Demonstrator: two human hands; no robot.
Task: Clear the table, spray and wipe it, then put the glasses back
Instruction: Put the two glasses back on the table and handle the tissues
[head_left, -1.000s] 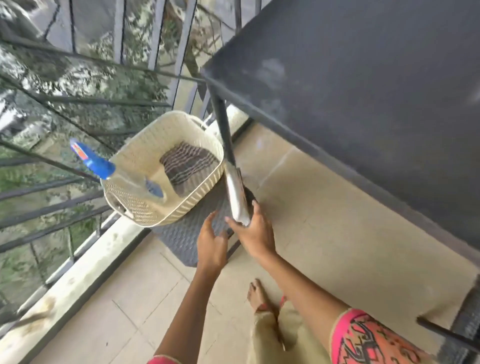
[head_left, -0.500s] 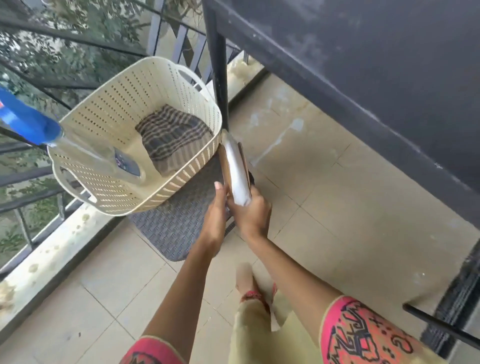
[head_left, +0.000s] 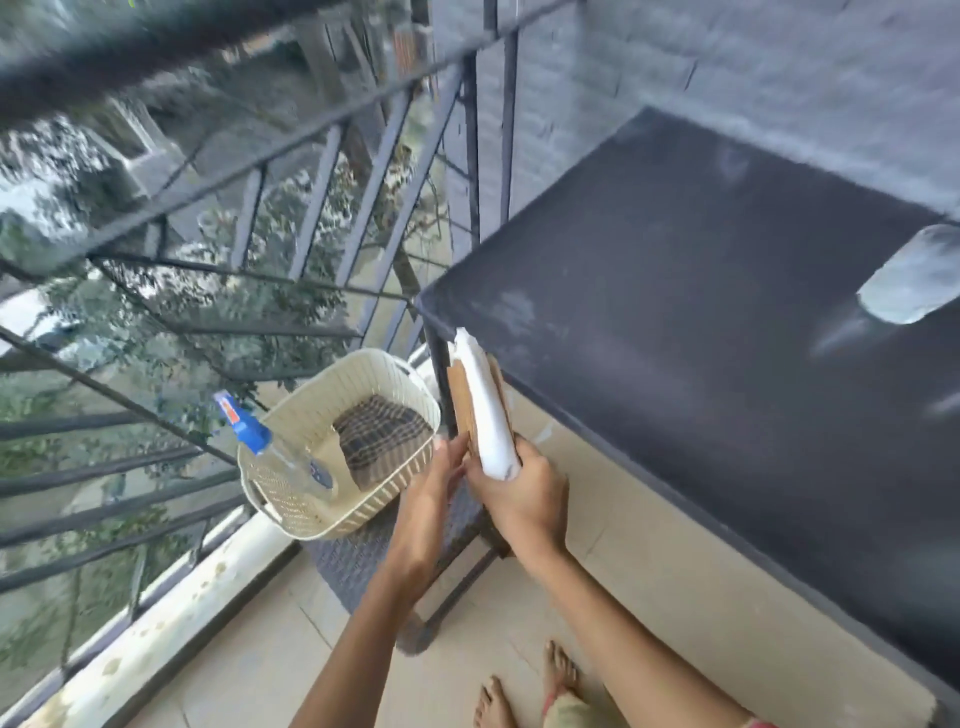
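Cream basket (head_left: 337, 522) holds a spray bottle (head_left: 283, 460) and a checked cloth (head_left: 382, 441). Right hand (head_left: 524, 501) grips a white-and-wood flat item (head_left: 485, 415), left hand (head_left: 428, 499) fingers straight against it. It's now raised to the table (head_left: 675, 338) corner. Blurred glass (head_left: 909, 280) on top.

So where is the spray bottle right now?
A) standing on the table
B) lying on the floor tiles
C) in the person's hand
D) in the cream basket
D: the spray bottle leans in the basket beside the checked cloth, its blue head poking over the rim.

Beige tiled floor (head_left: 649, 561); dark metal railing (head_left: 471, 166); grey brick wall (head_left: 779, 62); trees (head_left: 291, 301) beyond.
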